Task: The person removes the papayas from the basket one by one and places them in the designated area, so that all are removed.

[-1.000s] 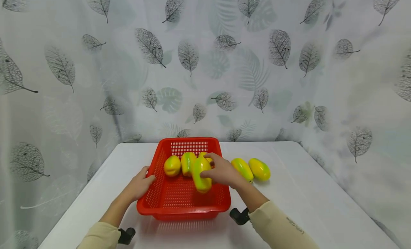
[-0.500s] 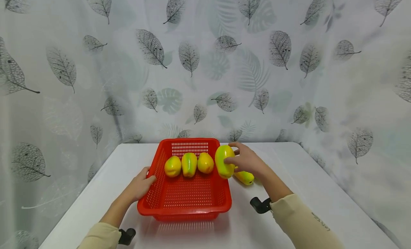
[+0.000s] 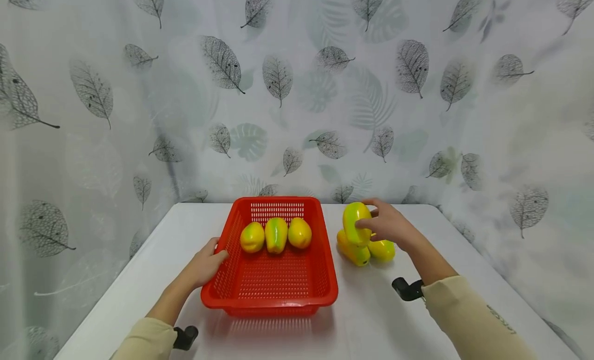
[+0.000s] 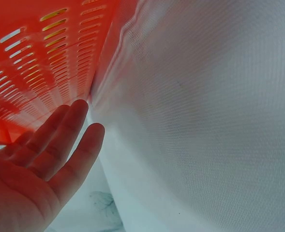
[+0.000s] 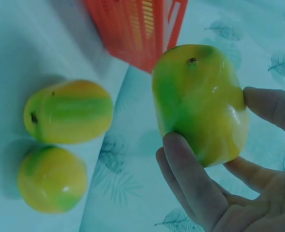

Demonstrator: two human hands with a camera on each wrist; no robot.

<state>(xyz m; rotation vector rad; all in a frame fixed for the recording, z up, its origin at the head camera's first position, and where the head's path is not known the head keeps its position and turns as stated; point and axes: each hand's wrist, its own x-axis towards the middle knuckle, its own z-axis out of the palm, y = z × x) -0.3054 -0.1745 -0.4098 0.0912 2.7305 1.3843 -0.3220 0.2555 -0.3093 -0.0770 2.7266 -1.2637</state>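
Observation:
My left hand (image 3: 206, 264) holds the left rim of a red plastic basket (image 3: 269, 302), thumb over the edge and fingers along the outside wall; the left wrist view shows those fingers (image 4: 67, 145) fairly straight beside the slotted side. Inside the basket, three yellow-green papayas (image 3: 276, 235) lie in a row towards the back. My right hand (image 3: 390, 223) grips another papaya (image 3: 356, 218) between thumb and fingers, held up to the right of the basket. Below it on the table are two more, a long one (image 5: 69, 111) and one seen end-on (image 5: 52, 179), close together.
A white table (image 3: 445, 298) carries everything and extends to the right of the basket. Behind and at both sides hangs a pale curtain (image 3: 297, 107) with a leaf print, close to the table's back edge. Black wrist mounts (image 3: 408, 289) sit at both cuffs.
My right hand has carried the papaya from over the basket to the right, above the two papayas on the table. My left hand stays at the basket's rim.

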